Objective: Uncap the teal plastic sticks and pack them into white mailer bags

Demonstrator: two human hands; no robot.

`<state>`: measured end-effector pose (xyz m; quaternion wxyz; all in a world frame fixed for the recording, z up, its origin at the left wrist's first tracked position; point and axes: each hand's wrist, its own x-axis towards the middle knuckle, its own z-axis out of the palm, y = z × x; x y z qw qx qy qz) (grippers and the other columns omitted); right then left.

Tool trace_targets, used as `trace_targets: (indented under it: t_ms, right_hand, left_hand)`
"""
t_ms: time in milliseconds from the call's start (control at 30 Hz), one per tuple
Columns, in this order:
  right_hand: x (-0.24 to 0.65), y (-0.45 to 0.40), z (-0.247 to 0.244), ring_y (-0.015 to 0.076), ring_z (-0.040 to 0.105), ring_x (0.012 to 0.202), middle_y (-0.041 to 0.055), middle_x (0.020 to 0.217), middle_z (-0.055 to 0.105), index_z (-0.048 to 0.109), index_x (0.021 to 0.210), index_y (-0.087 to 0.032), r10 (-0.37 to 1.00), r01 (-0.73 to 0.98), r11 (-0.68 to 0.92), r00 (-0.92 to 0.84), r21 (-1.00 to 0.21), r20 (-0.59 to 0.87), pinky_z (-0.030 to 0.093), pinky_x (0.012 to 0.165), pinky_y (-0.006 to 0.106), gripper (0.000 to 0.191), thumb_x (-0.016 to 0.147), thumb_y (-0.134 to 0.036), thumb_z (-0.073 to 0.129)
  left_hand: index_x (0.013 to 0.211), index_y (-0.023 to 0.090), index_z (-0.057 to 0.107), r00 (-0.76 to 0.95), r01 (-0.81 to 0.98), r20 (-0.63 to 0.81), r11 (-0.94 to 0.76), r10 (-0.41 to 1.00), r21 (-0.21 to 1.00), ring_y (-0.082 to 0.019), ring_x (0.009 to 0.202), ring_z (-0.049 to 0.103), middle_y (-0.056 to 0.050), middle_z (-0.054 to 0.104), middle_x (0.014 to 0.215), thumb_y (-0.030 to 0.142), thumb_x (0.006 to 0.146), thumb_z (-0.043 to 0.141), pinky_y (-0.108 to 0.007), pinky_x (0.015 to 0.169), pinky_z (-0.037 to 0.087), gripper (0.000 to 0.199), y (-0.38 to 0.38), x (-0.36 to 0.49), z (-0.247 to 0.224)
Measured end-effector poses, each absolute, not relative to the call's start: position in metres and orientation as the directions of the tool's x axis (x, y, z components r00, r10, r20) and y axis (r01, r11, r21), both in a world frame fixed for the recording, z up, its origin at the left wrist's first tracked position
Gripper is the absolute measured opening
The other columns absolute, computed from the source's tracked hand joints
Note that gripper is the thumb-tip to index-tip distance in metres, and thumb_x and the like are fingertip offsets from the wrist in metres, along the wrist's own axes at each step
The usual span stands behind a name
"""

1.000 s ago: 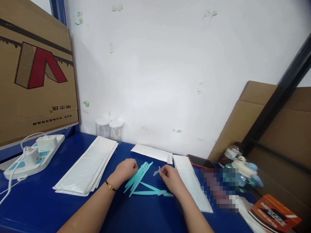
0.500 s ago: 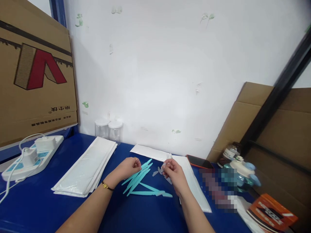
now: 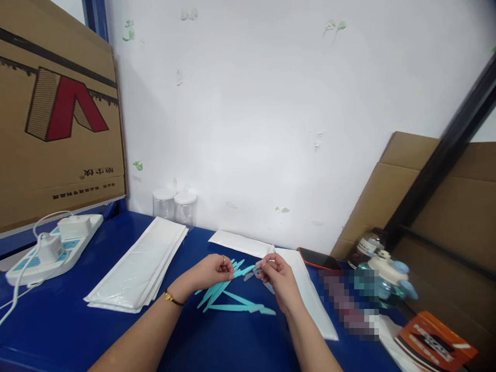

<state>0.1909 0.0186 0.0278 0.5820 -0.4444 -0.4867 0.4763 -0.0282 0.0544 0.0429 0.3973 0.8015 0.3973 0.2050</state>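
My left hand (image 3: 214,270) is closed, its thumb and fingers pinching a slim turquoise eyebrow razor (image 3: 245,271) whose end points right. My right hand (image 3: 279,281) is closed too, pinching a small translucent blade cap (image 3: 257,268) close to that razor's tip. Whether cap and razor touch, I cannot tell. Under and beside my left hand lies a loose pile of similar turquoise razors (image 3: 228,308), partly hidden by the hand. More translucent caps (image 3: 268,287) lie on the blue table under my right fingers, partly covered.
White padded mailers (image 3: 135,266) are stacked at left; others (image 3: 310,294) lie at right and along the wall (image 3: 240,237). A power strip (image 3: 58,250), two lidded jars (image 3: 174,206), a phone (image 3: 320,258), a teal bottle (image 3: 385,279) and an orange box (image 3: 436,341) surround the work area.
My left hand has shifted right with a razor pinched in it, bringing its end up to the cap in my right hand. My right hand has hardly moved.
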Motion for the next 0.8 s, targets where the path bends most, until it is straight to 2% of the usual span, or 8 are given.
trace_targets:
  t_ms: [367,567,733,800]
  right_hand:
    - [0.1929,0.0174,0.0272,0.0103,0.051,0.051,0.001,0.069,0.064,0.051,0.079,-0.019,0.981,-0.143,0.181,0.092,-0.973,0.169,0.036,0.05,0.022,0.027,0.069,-0.038,0.067]
    - [0.1878,0.0152,0.0297,0.0112,0.051,0.051,-0.0018,0.058,0.057,0.052,0.076,-0.018,0.986,-0.084,0.162,0.059,-0.983,0.157,0.036,0.05,0.022,0.028,0.066,-0.038,0.069]
    - [0.1913,0.016,0.0314,0.0103,0.05,0.05,-0.0003,0.064,0.061,0.052,0.076,-0.019,0.98,-0.114,0.178,0.115,-0.977,0.165,0.035,0.05,0.023,0.027,0.066,-0.037,0.069]
    - [0.1905,0.0163,0.0298,0.0097,0.049,0.048,-0.0017,0.061,0.06,0.053,0.075,-0.019,0.981,-0.124,0.174,0.105,-0.977,0.161,0.035,0.049,0.022,0.026,0.066,-0.036,0.07]
  left_hand:
    - [0.08,0.015,0.062,0.604,0.484,0.006,-0.374,0.797,0.791,-0.014,0.064,0.053,-0.001,0.06,0.069,0.044,0.071,0.055,-0.021,0.058,0.041,0.031,0.056,-0.029,0.0428]
    - [0.079,0.015,0.062,0.59,0.501,0.003,-0.369,0.807,0.783,-0.015,0.065,0.053,-0.002,0.06,0.069,0.046,0.071,0.054,-0.022,0.059,0.041,0.033,0.0532,-0.0281,0.0447]
    - [0.079,0.015,0.063,0.593,0.494,0.007,-0.371,0.805,0.786,-0.014,0.065,0.053,-0.001,0.06,0.069,0.047,0.071,0.054,-0.022,0.059,0.041,0.034,0.0521,-0.0278,0.0482]
    - [0.079,0.015,0.063,0.598,0.489,0.007,-0.372,0.801,0.789,-0.014,0.065,0.053,-0.001,0.061,0.069,0.046,0.071,0.054,-0.022,0.059,0.041,0.033,0.052,-0.0281,0.049]
